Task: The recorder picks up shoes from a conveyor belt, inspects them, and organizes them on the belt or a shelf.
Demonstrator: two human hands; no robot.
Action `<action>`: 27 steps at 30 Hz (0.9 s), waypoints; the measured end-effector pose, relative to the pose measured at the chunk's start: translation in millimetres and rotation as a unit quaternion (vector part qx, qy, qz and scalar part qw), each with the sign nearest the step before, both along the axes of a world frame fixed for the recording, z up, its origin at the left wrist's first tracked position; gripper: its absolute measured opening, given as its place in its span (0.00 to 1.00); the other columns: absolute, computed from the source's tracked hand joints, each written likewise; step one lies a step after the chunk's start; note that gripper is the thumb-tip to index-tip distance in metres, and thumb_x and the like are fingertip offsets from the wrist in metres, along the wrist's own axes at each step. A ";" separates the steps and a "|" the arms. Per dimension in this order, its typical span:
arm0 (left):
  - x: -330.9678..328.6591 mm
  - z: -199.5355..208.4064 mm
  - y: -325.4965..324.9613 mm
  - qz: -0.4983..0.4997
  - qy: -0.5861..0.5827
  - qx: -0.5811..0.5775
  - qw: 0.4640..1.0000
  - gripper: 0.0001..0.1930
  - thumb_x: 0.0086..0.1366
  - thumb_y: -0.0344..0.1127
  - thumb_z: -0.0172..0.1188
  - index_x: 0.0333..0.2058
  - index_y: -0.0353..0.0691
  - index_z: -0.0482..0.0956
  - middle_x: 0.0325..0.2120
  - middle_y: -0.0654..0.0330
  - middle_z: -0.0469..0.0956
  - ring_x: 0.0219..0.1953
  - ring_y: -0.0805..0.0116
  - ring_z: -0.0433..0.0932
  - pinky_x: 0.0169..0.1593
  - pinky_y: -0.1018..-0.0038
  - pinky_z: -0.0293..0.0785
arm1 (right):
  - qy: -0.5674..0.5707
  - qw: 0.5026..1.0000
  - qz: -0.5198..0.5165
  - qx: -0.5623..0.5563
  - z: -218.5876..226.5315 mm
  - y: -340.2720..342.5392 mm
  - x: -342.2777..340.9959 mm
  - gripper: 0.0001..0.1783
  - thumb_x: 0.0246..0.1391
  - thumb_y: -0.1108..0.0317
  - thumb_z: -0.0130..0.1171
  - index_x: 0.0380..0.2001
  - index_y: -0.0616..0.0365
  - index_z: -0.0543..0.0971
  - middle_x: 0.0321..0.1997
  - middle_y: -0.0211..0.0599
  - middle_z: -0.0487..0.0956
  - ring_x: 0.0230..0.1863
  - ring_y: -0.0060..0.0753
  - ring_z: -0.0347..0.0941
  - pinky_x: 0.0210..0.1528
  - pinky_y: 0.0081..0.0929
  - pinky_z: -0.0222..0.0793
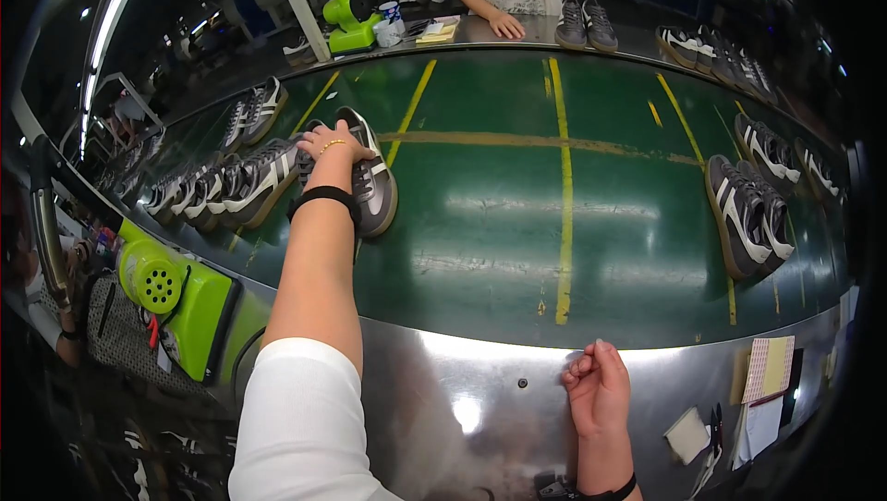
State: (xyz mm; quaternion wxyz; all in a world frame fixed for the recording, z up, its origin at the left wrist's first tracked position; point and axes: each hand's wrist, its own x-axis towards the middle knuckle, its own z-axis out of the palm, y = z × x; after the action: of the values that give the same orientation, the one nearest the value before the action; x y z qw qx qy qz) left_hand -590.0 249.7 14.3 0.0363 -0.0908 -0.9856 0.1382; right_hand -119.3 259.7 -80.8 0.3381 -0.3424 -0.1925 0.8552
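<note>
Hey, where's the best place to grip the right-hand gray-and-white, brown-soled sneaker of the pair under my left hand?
Probably the ankle collar of that gray-and-white, brown-soled sneaker, coming from above. It sits sole down, toe toward you, so its opening faces up and offers a rim to pinch. Your left hand lies across that end.

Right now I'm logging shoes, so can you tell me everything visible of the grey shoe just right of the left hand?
The grey shoe is a low lace-up with pale side stripes, a leather- or suede-like upper and a tan, rubber-looking sole edge. It appears sole down over the green surface, toe toward the wearer, opening at the far end. The left hand touches it near the opening and hides part of it; how firmly it grips cannot be told.
</note>
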 end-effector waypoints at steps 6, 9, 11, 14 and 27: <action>-4.4 -10.0 -6.4 -0.004 -0.076 0.050 0.996 0.44 0.43 0.66 0.60 0.57 0.53 0.61 0.55 0.50 0.65 0.60 0.49 0.59 0.60 0.47 0.46 | 0.017 1.000 0.012 -0.001 -0.3 -0.9 -5.0 0.08 0.58 0.66 0.49 0.28 0.59 0.70 0.20 0.32 0.70 0.23 0.25 0.67 0.27 0.24 0.66; 6.7 -8.4 -14.0 -0.041 -0.007 0.046 0.998 0.42 0.43 0.66 0.60 0.54 0.48 0.65 0.52 0.52 0.68 0.58 0.56 0.63 0.56 0.53 0.53 | 0.008 1.000 0.018 0.004 -1.0 -2.7 -7.2 0.08 0.57 0.66 0.49 0.28 0.58 0.70 0.20 0.31 0.70 0.23 0.25 0.67 0.26 0.23 0.66; 19.4 -2.5 -25.6 -0.070 0.034 0.104 0.991 0.42 0.42 0.65 0.61 0.52 0.46 0.66 0.51 0.52 0.69 0.57 0.56 0.63 0.56 0.53 0.53 | 0.001 1.000 0.023 0.008 -2.5 -4.1 -9.7 0.08 0.57 0.66 0.50 0.27 0.57 0.70 0.19 0.30 0.70 0.22 0.24 0.67 0.26 0.23 0.66; 46.1 14.9 -49.1 -0.153 0.037 0.188 0.969 0.42 0.39 0.63 0.65 0.49 0.43 0.68 0.50 0.52 0.70 0.55 0.54 0.65 0.56 0.52 0.52 | -0.005 0.999 0.024 0.021 -4.9 -6.8 -13.5 0.07 0.57 0.66 0.50 0.27 0.56 0.70 0.19 0.29 0.70 0.22 0.23 0.66 0.25 0.22 0.65; 251.1 78.5 -231.4 -0.777 0.020 -0.130 0.615 0.03 0.47 0.34 0.54 0.24 0.52 0.73 0.46 0.74 0.71 0.54 0.76 0.65 0.66 0.55 0.39 | -0.063 0.985 0.010 0.163 -8.8 -17.8 -24.4 0.07 0.56 0.63 0.53 0.33 0.54 0.72 0.26 0.25 0.73 0.30 0.17 0.66 0.33 0.17 0.63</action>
State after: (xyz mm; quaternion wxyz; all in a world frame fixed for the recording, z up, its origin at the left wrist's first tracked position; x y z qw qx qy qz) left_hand -338.8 18.3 92.9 0.1377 -0.8240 -0.5169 0.1866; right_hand -143.8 241.8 -89.6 0.3679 -0.3345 -0.3534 0.7924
